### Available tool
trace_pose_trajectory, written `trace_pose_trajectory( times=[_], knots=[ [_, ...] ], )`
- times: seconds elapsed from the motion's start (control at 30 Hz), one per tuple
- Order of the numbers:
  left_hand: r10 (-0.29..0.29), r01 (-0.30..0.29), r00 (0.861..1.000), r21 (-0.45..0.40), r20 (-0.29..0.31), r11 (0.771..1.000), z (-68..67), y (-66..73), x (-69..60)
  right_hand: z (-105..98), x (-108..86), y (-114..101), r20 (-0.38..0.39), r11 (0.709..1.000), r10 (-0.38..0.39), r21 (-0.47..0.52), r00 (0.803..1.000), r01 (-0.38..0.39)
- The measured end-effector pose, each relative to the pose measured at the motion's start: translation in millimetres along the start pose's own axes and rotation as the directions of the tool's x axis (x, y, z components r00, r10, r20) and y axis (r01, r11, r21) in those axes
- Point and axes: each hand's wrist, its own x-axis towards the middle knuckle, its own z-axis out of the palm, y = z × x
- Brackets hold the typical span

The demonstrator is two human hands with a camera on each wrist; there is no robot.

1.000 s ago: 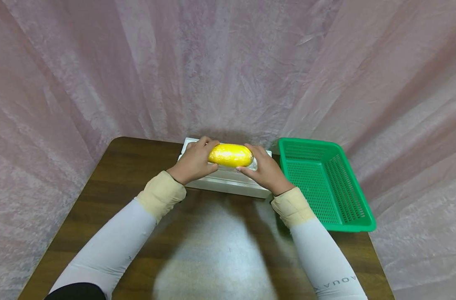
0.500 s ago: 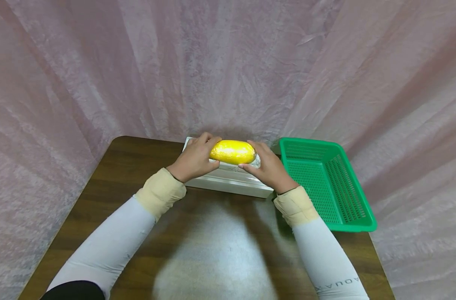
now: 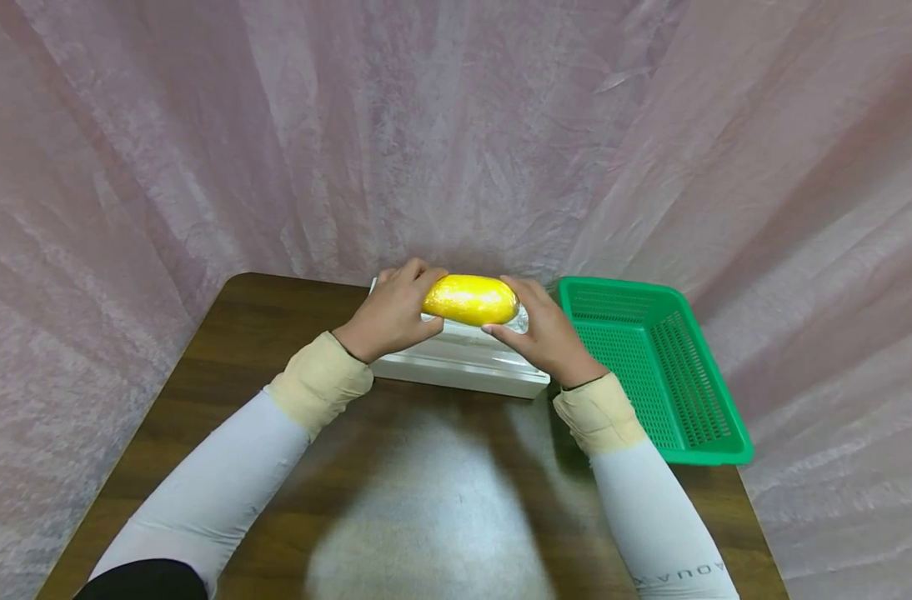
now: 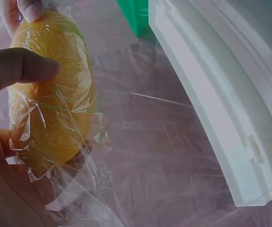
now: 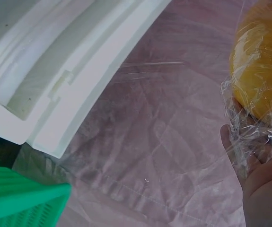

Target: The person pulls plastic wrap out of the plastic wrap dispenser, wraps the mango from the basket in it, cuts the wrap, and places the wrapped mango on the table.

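An oblong yellow fruit (image 3: 471, 300), wrapped in shiny cling film (image 4: 86, 175), is held up by its two ends above a long white cling-film dispenser (image 3: 456, 375). My left hand (image 3: 396, 312) grips the left end; in the left wrist view its thumb (image 4: 36, 66) lies across the fruit. My right hand (image 3: 542, 333) holds the right end between thumb and fingers, where loose film bunches up. Clear film seems to stretch between fruit and dispenser in both wrist views. The fruit's exact kind is hard to tell under the film.
A green plastic basket (image 3: 734, 425) stands at the right of the brown wooden table (image 3: 276, 333), close to the dispenser's right end. Behind the table hangs a pink curtain (image 3: 456, 125).
Both hands have carried the fruit slightly up and to the right in the head view, away from the dispenser's front. The basket and dispenser have stayed about where they were.
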Motion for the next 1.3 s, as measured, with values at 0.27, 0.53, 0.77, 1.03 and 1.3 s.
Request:
trace_pose_trajectory(
  times=[0.27,0.53,0.77,1.03,1.3],
  knots=[
    [0.010,-0.010,1.000,-0.007,-0.027,1.000,-7.5,5.8,-1.2,-7,-1.6,-6,-0.028,1.000,-0.017,0.010,0.999,0.017],
    [0.012,-0.012,0.999,-0.009,-0.040,1.000,-15.0,11.1,-1.6,-13,-1.6,-11,-0.041,1.000,-0.028,-0.012,0.999,0.027],
    [0.028,-0.028,0.998,-0.002,-0.063,1.000,-20.0,13.9,-2.2,-18,-3.1,-15,-0.062,0.999,-0.039,-0.020,0.997,0.038],
    [0.043,-0.043,0.997,0.003,-0.059,0.999,-25.5,19.8,-11.6,-20,-11.5,-20,-0.075,0.997,-0.073,-0.025,0.995,0.072],
    [0.081,-0.081,0.996,0.004,-0.044,0.997,-25.2,27.1,-30.2,-16,-32.8,-27,-0.097,0.993,-0.113,-0.038,0.989,0.110]
  ],
)
